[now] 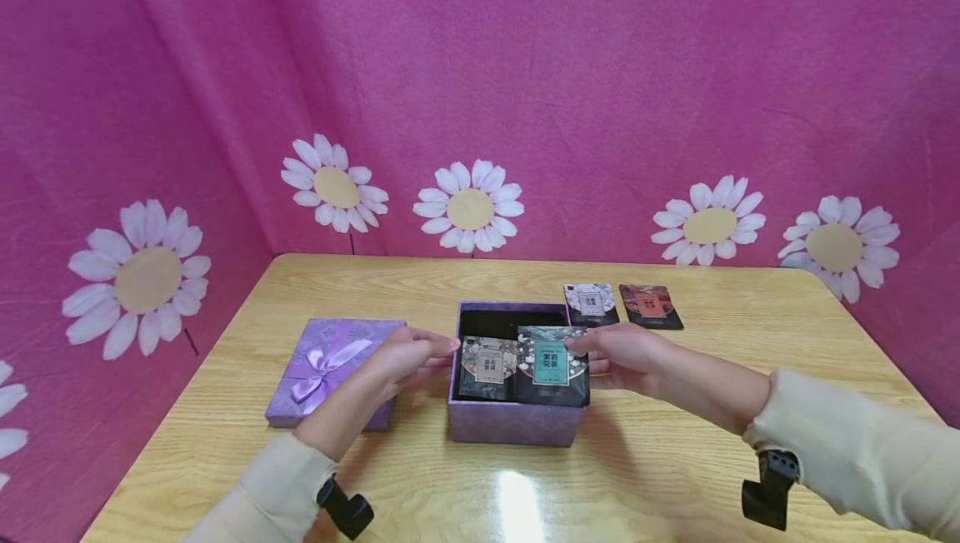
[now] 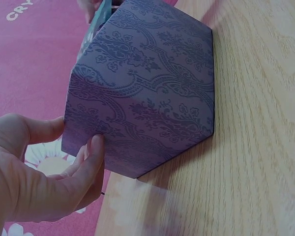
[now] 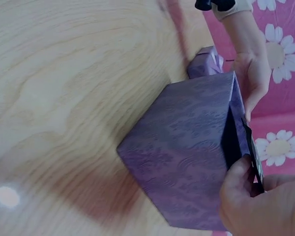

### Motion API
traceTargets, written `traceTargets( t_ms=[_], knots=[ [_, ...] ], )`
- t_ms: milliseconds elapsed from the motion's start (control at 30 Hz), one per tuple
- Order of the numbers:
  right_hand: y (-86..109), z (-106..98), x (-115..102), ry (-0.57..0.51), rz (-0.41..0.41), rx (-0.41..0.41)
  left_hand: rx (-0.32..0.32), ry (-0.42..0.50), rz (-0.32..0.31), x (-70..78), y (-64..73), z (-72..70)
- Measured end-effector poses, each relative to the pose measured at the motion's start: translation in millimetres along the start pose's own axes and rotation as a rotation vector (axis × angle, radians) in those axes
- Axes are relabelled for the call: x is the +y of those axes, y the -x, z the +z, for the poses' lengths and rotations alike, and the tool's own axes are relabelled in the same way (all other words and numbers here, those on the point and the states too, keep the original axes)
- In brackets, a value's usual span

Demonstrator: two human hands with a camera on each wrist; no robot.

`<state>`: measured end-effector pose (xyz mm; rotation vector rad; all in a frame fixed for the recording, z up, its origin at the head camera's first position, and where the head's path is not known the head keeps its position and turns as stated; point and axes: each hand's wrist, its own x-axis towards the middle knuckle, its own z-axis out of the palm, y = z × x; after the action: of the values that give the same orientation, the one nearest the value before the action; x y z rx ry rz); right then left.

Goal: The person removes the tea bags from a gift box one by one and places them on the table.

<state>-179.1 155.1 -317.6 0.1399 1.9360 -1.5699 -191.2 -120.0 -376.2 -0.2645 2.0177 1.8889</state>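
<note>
My right hand (image 1: pixel 618 351) pinches a dark tea sachet (image 1: pixel 551 370) with a green label, thumb on its front, at the right side of a purple patterned box (image 1: pixel 513 425). The sachet leans over the box's front right rim. Beside it, a second tea sachet (image 1: pixel 487 366) with a beige label lies in the box's mouth at the left. Seen from the left wrist, my left hand (image 2: pixel 44 172) touches the box (image 2: pixel 142 93) at its side wall, thumb at the rim. The right wrist view shows the pinched sachet (image 3: pixel 253 155) nearly edge-on.
Left of the box lies a purple lid (image 1: pixel 318 368) with a ribbon bow. Behind the box, toward the right, are a sachet with a pale label (image 1: pixel 590 303) and one with a red label (image 1: pixel 650 306). Pink cloth with daisies (image 1: pixel 470 208) closes off the wooden table's back.
</note>
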Motion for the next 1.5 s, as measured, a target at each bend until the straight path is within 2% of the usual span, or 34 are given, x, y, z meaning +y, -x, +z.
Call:
traceTargets(
  t_ms=[300, 600, 967, 1133, 1233, 1367, 1500],
  knots=[
    [-4.3, -18.9, 16.6, -0.089, 0.078, -0.011, -0.008, 0.022, 0.002, -1.1, -0.6, -0.1],
    [-17.0, -43.2, 30.5, -0.207, 0.097, -0.095, -0.018, 0.019, 0.001, 0.0, -1.3, 0.0],
    [-37.4, -74.4, 43.7, -0.270, 0.134, -0.093, -0.016, 0.016, 0.006, -0.3, -1.2, 0.4],
    [-46.9, -85.0, 49.2, -0.300, 0.165, -0.034, -0.017, 0.020, 0.001, 0.5, 0.0, 0.5],
    [-52.1, -89.0, 54.1, -0.253, 0.168, -0.012, -0.018, 0.019, -0.002, 0.9, 1.5, 0.4],
    [-61.9, -97.1, 61.8, -0.126, 0.140, -0.012, -0.018, 0.012, 0.001, 1.4, 2.8, 0.2],
    [-68.3, -101.8, 66.5, 0.042, 0.108, 0.091, -0.017, 0.020, -0.001, 1.3, 2.6, 0.4]
  ],
)
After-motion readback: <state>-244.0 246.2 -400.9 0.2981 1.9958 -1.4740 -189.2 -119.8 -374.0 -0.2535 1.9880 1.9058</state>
